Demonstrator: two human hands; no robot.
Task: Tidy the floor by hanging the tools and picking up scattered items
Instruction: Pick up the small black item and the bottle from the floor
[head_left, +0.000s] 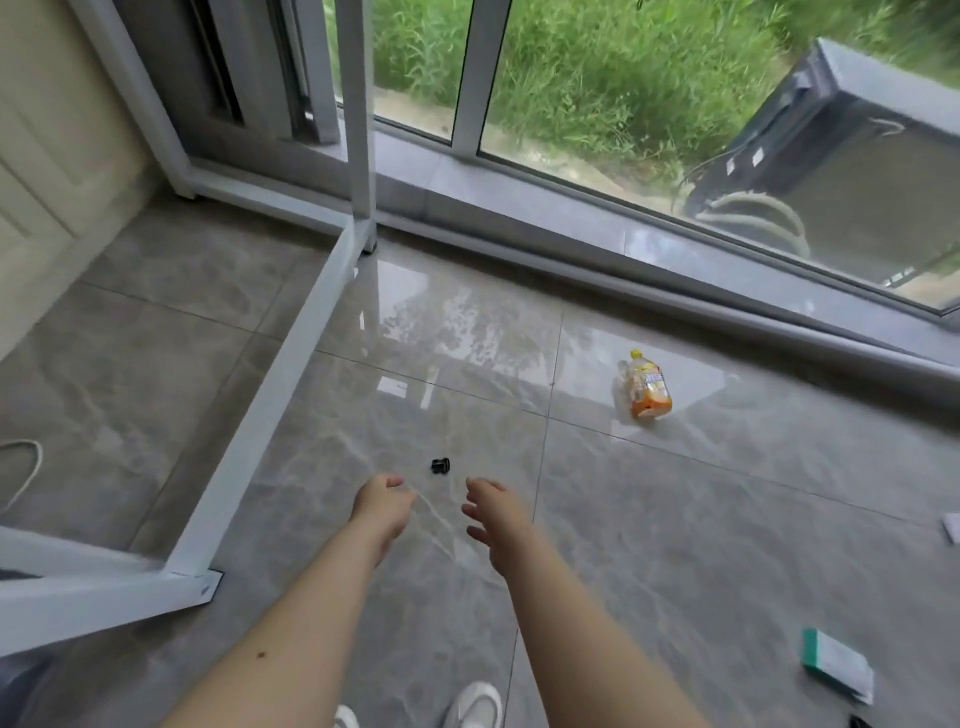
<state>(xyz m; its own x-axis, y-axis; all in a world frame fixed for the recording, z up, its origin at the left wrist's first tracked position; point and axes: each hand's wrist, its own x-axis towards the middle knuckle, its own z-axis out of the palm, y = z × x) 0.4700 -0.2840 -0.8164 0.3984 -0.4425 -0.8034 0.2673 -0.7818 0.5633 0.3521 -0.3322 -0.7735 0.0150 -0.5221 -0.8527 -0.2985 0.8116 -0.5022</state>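
A small black part (440, 465) lies on the grey tiled floor (675, 519) just beyond my two outstretched hands. My left hand (382, 506) hovers below and left of it, fingers curled loosely with nothing in them. My right hand (496, 512) is to its lower right, fingers apart and empty. An orange plastic bottle (648, 387) with a yellow cap lies on its side farther right, near the window sill. A green and white box (836, 662) lies on the floor at the lower right.
A white metal frame (270, 410) runs across the floor on the left, with an upright post by the window. A low sill (675, 301) and large windows bound the far side. A white paper edge (951, 527) shows at the right. My white shoes (475, 704) are below.
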